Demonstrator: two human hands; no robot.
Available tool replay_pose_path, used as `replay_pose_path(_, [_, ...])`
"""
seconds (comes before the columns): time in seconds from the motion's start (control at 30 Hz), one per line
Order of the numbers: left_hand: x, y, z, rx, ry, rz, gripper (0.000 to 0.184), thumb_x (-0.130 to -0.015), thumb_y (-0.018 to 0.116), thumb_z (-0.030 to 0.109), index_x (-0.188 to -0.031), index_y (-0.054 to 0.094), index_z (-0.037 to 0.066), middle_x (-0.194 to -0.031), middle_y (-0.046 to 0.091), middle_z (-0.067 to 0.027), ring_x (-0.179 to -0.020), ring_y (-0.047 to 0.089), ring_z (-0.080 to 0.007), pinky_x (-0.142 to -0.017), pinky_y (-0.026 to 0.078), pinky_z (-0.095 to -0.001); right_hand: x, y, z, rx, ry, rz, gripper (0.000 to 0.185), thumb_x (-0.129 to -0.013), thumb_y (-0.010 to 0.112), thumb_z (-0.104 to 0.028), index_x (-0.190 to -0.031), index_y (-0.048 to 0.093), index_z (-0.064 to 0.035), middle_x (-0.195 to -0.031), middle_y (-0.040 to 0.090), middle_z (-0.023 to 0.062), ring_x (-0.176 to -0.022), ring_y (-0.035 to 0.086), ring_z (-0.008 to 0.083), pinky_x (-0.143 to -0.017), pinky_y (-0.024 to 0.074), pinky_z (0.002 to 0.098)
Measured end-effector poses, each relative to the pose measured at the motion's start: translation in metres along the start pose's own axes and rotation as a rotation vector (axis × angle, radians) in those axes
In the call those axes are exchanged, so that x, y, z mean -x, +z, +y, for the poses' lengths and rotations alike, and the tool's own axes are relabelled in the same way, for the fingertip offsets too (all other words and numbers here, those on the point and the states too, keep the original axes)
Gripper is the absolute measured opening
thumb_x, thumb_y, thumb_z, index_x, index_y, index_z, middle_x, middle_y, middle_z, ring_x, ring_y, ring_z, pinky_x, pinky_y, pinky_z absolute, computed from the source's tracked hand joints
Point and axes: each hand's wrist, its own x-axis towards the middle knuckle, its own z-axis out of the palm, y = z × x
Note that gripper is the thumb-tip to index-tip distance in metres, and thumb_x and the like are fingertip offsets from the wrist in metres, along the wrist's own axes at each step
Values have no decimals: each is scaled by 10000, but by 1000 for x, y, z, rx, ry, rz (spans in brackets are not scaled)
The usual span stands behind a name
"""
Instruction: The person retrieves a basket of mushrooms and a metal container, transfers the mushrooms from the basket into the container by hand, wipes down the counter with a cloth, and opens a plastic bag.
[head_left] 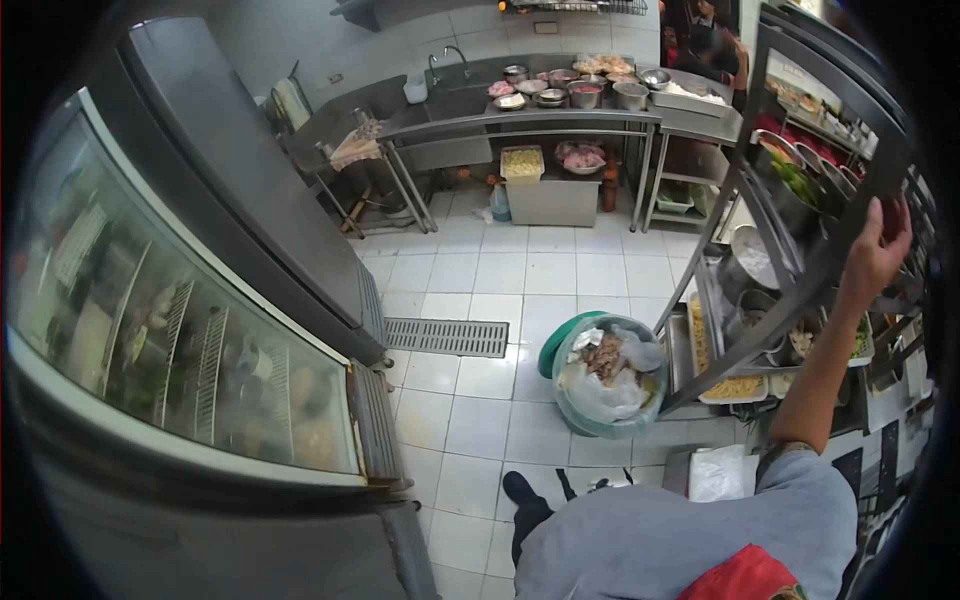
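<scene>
My right hand (pixel 885 243) is raised at the end of my outstretched arm, beside the slanted upright of a metal shelf rack (pixel 775 335). Its fingers are curled with the thumb up; a dark reddish patch shows between them, too unclear to name. Nearest to the hand are a pot with green vegetables (pixel 795 185) and several other metal containers on the rack. Below them stands a pot with white contents (pixel 748 258), above a tray of yellowish pieces (pixel 735 388). My left hand is out of view.
A lined bin (pixel 590 415) with scraps and plastic stands on the tiled floor. Left are a glass-door fridge (pixel 215 385) and a tall grey cabinet (pixel 230 150). Several bowls stand on the steel counter (pixel 440 122) at the back. A floor drain (pixel 450 337) lies between.
</scene>
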Motion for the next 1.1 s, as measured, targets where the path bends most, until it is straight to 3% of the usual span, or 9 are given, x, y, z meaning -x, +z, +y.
replay_pose_path(0.07, [-29,-17,65,-15,87,-5,317,-984,585,255,-1172,604,1,-1063,621,-143,-991,599,-241,-869,467,-380,-8,4,37,-118,156,94,476,-975,673,-184,-1343,503,65,-1251,630,143,-1137,602,186,-990,456,297])
replay_pose_path(0.17, [-75,-44,185,-58,310,19,354,-989,586,242,-1237,595,-10,-1155,629,-161,-1073,602,-254,-934,464,-384,-17,-5,70,155,127,87,402,-986,669,-244,-1270,604,33,-1198,675,130,-1071,625,198,-953,473,313])
replay_pose_path(0.27, [-77,-44,402,-9,710,11,397,-993,586,229,-1303,585,-20,-1246,636,-179,-1156,605,-268,-1000,461,-388,-3,3,58,529,-44,206,511,-984,669,-321,-1294,595,78,-1266,663,167,-1120,631,233,-976,472,339])
replay_pose_path(0.3, [-16,-34,509,77,684,-90,415,-1017,579,253,-1325,560,-25,-1313,607,-161,-1237,563,-239,-1051,433,-358,-14,-17,80,417,-67,112,505,-985,666,-298,-1299,591,90,-1296,650,167,-1139,626,238,-987,472,341])
replay_pose_path(0.37, [100,-11,669,260,1168,-444,372,-1041,542,271,-1317,568,24,-1250,622,-71,-1157,575,-174,-1008,457,-351,-7,-9,56,539,-214,68,497,-1006,627,-319,-1278,604,95,-1294,647,163,-1134,623,231,-983,474,334])
replay_pose_path(0.47, [281,6,803,280,1706,-1308,530,-991,600,286,-1422,466,6,-1386,561,-210,-1302,525,-336,-1108,409,-483,-9,-26,65,578,-193,133,484,-1006,617,-326,-1262,612,84,-1272,650,160,-1113,620,236,-968,475,345])
replay_pose_path(0.6, [370,18,880,153,1551,-1890,574,-966,619,434,-1318,561,-16,-1358,564,-268,-1294,524,-410,-1075,423,-591,-15,-25,64,640,-160,181,467,-1006,604,-334,-1241,622,70,-1242,653,155,-1086,617,242,-948,476,358])
replay_pose_path(0.73, [384,89,955,-57,1263,-2169,533,-995,570,309,-1343,518,-92,-1329,563,-320,-1285,546,-404,-1062,458,-554,-19,-27,53,714,-141,246,453,-1007,591,-343,-1219,633,55,-1212,657,150,-1059,613,247,-928,477,372])
replay_pose_path(1.1, [366,230,1173,-285,894,-2607,592,-981,570,392,-1350,531,-70,-1359,548,-301,-1301,533,-390,-1079,434,-526,7,4,19,721,70,293,396,-1006,565,-357,-1100,668,14,-1073,668,132,-948,603,249,-851,486,396])
